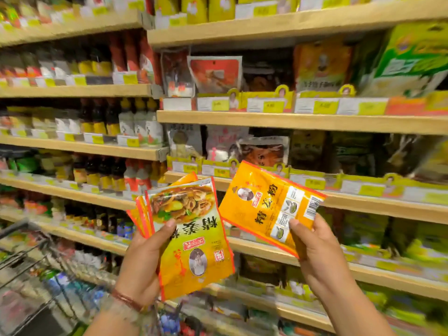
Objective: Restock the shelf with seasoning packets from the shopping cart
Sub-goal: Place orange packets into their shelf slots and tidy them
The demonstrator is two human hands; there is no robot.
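The right hand (315, 241) pinches 1 flat orange-yellow foil seasoning packet (269, 204), long axis tilted, nearer the wooden shelf (363, 204) just behind it than the left hand (143, 260) gripping a fanned stack of packets (191, 236).

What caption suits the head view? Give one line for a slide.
Left hand holds a stack of seasoning packets; right hand holds one packet before shelves.

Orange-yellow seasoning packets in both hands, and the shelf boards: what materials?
Orange-yellow seasoning packets: likely glossy printed plastic film, given the sheen and flat sealed red edges. Pale shelf boards: wood or wood-look laminate, matte, faint grain; which one is unclear.
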